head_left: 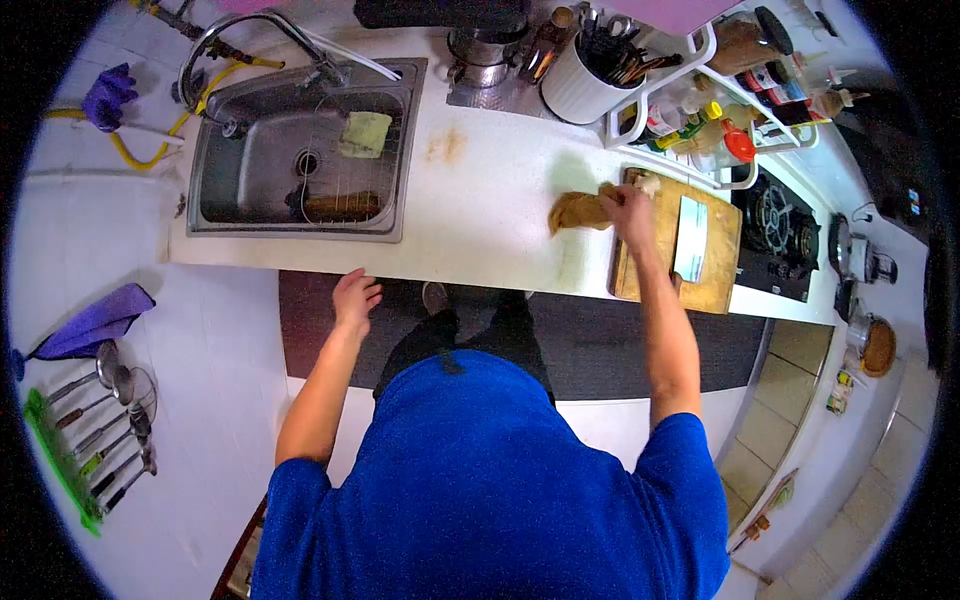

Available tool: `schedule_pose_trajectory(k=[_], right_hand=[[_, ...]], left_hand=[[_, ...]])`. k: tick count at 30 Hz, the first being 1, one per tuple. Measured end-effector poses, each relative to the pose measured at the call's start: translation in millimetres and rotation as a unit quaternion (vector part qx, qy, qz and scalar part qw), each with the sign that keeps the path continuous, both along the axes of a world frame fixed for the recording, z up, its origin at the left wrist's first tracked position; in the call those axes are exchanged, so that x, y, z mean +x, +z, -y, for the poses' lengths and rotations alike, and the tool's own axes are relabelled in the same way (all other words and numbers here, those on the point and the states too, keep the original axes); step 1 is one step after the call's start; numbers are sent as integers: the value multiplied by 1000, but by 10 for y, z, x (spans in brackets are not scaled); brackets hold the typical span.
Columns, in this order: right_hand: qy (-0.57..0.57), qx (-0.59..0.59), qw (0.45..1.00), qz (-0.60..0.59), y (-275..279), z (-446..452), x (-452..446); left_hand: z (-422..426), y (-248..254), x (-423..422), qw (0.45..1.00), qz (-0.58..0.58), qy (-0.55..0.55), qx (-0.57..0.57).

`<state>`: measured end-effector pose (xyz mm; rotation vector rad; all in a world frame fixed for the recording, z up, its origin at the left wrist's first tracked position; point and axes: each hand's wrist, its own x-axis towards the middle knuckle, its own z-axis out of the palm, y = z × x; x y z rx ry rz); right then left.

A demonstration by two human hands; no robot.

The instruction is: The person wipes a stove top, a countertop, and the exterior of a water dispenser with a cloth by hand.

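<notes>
In the head view, a limp, tan-brown, crumpled cloth (pixel 576 213) is located on the white countertop (pixel 480 205), at the left edge of the rectangular, yellowish wooden cutting board (pixel 715 290). Its right end is gripped in the closed fingers of the right hand (pixel 630 210); the material is taken to be fabric, but this cannot be confirmed through the blur. The left hand (pixel 356 299) is empty, with fingers loosely spread, near the countertop's front edge below the grey stainless-steel sink (pixel 398 215).

For good control, the cloth should be gathered into a compact bundle, as a loose, trailing end is likely to drag. Pressure should be applied evenly through the palm. The right wrist and forearm should be kept clear of the broad, pale rectangular blade (pixel 691 240) lying on the board; leftward strokes are judged safest.
</notes>
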<state>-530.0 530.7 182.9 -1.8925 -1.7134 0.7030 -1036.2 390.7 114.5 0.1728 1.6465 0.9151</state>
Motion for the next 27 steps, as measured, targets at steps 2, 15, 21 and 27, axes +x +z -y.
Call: schedule_pose_trajectory(k=[2, 15, 21, 27], right_hand=[[19, -6, 997, 73, 73, -10, -283], [-61, -139, 913, -380, 1218, -14, -786], [-134, -182, 866, -446, 1156, 215, -886], [-71, -51, 961, -263, 1224, 375, -834]], left_hand=[[35, -10, -167, 999, -28, -30, -6], [-979, 795, 1459, 858, 163, -345, 343], [-1088, 959, 2072, 801, 425, -401, 132], [-1002, 1008, 1808, 832, 314, -408, 209]])
